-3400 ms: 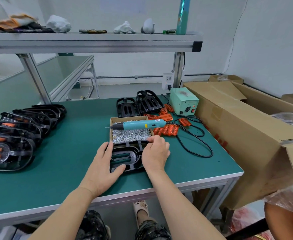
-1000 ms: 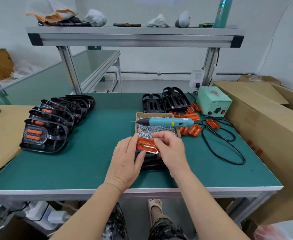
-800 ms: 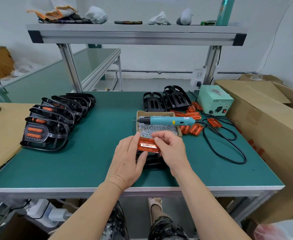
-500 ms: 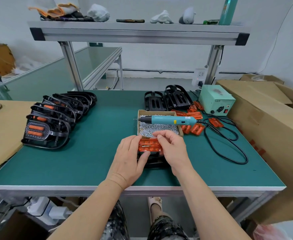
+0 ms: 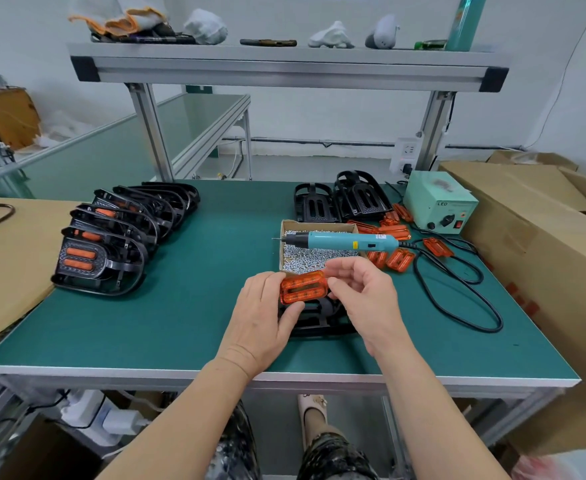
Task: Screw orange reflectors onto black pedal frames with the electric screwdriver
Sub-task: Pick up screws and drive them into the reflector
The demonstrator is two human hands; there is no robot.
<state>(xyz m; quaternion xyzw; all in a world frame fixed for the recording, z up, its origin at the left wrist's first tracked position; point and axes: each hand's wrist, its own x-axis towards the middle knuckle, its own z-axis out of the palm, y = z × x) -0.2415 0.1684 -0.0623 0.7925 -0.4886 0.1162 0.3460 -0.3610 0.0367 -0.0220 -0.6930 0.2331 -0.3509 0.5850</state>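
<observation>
The orange reflector [image 5: 303, 287] is held just in front of the screw box [image 5: 286, 249], level with its near edge, broad face up and long axis left-right. Its left end is gripped by the left hand [image 5: 263, 317], with the thumb curled under the near edge and the fingers over the far side. Its right end is pinched by the right hand [image 5: 364, 292] between thumb and forefinger, and the other fingers are loosely curled.

The black pedal frame [image 5: 322, 323] is laid on the counter [image 5: 180, 323] in front of the screw box, directly below the reflector and largely covered by both hands. Contact between reflector and frame cannot be told.

The electric screwdriver [image 5: 347, 240] is laid across the top of the screw box, with the bit pointed left past the box's left wall. Its cable [image 5: 492, 329] is looped on the counter to the right of the box.

Loose reflectors [image 5: 397, 259] are scattered just right of the box and behind its right corner. Two bare frames [image 5: 357, 199] are propped behind the box. A pale green power unit [image 5: 438, 202] is set behind-right of the box, beyond the loose reflectors. A row of finished pedals [image 5: 111, 237], with orange inserts showing, is lined up well to the left of the box. A large cardboard carton [image 5: 544, 244] is placed far right of the box, against the counter's edge.
</observation>
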